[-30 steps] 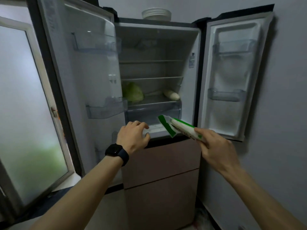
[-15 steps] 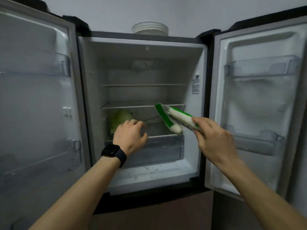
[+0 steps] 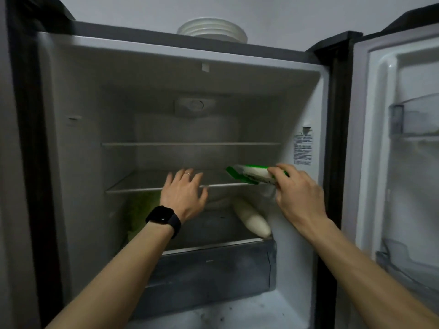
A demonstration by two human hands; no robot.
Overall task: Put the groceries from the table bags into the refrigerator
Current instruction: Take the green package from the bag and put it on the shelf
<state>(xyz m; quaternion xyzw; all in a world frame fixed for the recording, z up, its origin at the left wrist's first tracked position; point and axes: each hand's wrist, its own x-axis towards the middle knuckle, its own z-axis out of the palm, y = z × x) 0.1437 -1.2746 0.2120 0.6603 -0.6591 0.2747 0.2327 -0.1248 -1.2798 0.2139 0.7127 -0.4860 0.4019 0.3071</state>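
Observation:
The refrigerator [image 3: 71, 96] stands open in front of me. My right hand [image 3: 297, 193] grips a green and white packet [image 3: 249, 174] and holds it level over the right end of the middle glass shelf [image 3: 142, 181]. My left hand [image 3: 184, 195] hovers in front of that shelf's edge with fingers spread and holds nothing; a black watch sits on its wrist. Under the shelf lie a green cabbage [image 3: 140, 207] at the left and a white radish [image 3: 251, 219] at the right.
An upper glass shelf [image 3: 190, 144] is bare. A clear drawer [image 3: 213, 269] sits below the vegetables. The right door [image 3: 403, 162] hangs open with clear bins. A stack of white bowls [image 3: 212, 29] rests on top of the refrigerator.
I have moved closer to the refrigerator. My right hand has carried the packet up and inward to the middle shelf. My left hand has risen and its fingers have spread.

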